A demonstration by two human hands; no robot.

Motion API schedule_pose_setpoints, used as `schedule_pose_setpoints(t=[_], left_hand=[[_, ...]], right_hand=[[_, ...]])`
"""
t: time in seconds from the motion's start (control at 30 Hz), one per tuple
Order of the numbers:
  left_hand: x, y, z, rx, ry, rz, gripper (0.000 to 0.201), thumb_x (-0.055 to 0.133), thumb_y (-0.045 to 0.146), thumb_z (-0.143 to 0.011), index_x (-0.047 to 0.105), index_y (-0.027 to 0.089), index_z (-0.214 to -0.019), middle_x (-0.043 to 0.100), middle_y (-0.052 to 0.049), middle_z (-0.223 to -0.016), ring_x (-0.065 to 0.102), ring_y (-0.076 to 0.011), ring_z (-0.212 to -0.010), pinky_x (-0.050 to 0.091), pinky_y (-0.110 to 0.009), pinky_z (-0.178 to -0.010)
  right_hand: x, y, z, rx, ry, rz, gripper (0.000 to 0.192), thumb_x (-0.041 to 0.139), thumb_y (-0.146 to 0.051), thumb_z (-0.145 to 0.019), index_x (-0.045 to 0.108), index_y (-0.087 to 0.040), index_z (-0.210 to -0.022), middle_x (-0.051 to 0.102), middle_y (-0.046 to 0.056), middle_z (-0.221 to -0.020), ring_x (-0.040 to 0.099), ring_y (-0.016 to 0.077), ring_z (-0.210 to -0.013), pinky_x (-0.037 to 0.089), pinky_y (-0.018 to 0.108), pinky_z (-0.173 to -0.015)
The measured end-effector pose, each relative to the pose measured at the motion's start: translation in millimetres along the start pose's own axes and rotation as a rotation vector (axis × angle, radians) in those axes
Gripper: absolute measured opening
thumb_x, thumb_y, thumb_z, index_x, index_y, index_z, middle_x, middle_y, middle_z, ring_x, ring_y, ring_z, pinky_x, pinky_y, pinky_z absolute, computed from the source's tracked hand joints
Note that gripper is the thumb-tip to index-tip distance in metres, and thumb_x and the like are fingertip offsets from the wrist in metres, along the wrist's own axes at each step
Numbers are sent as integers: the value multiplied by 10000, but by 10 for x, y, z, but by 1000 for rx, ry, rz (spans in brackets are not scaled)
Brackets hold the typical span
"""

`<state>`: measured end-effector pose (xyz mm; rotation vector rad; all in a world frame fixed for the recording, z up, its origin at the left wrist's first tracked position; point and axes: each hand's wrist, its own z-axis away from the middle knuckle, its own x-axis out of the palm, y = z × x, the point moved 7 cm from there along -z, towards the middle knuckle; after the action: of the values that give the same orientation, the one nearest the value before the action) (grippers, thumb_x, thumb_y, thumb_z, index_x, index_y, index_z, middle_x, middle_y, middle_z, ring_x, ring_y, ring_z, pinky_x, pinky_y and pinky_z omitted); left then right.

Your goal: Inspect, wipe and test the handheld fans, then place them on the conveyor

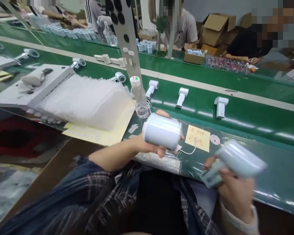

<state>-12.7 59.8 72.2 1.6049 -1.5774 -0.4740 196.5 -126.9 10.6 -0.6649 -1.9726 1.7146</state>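
A white barrel-shaped device (pixel 162 131) lies sideways in my left hand (pixel 143 144), thumb below and fingers behind it. My right hand (pixel 236 189) is closed round the handle of a second white device (pixel 242 160), a handheld one with a barrel-shaped head and a grey printed label on its grip. That one is smeared by motion. Between the hands a yellow handwritten note (pixel 198 138) lies on the green bench, with a thin white cable (pixel 189 152) over it. A round pink sticker (pixel 215 140) sits beside the note.
A clear bottle (pixel 140 101) stands beyond my left hand, next to a stack of translucent bags (pixel 88 101). Similar white devices (pixel 220 107) lie along the green conveyor (pixel 264 127). A perforated metal post (pixel 127 42) rises ahead. People (pixel 186 29) work across the line.
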Motion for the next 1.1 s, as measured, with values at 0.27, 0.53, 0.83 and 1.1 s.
schedule_pose_setpoints(t=[0.27, 0.53, 0.83, 1.1], left_hand=[[232, -1320, -189, -203, 459, -300, 1122, 885, 881, -739, 503, 285, -1609, 390, -195, -1800, 425, -447, -1664, 336, -648, -1400], [-718, -1853, -1302, -600, 420, -1083, 920, 904, 531, -891, 513, 232, -1667, 294, -189, -1885, 229, -383, -1781, 227, -540, -1456], [-1660, -1936, -1480, -795, 784, -903, 900, 797, 95, -877, 422, 77, -1695, 538, -307, -1698, 400, -402, -1698, 278, -542, -1412], [-838, -1595, -718, -761, 798, -44, 486, 992, 216, -769, 703, 183, -1157, 769, -26, -947, 738, -153, -763, 638, -315, -813]], right_hand=[[451, 453, -278, 9, -150, 153, 1366, 635, -1048, -820, 176, -231, -1813, 549, 259, -1698, 659, 406, -1465, 607, 532, -1130], [-1261, 649, -1163, 148, 46, 1036, 1091, 784, -726, -800, 479, -212, -1713, 725, 251, -1460, 713, 491, -1263, 551, 623, -1070], [-2101, 393, -1646, 68, 481, 1313, 708, 614, -398, -959, 566, -85, -1592, 491, 444, -1597, 545, 588, -1412, 434, 761, -1060], [-808, 899, -2896, 11, 185, 1211, 576, 683, -434, -1044, 603, -125, -1524, 715, 191, -1341, 683, 340, -1238, 533, 562, -1114]])
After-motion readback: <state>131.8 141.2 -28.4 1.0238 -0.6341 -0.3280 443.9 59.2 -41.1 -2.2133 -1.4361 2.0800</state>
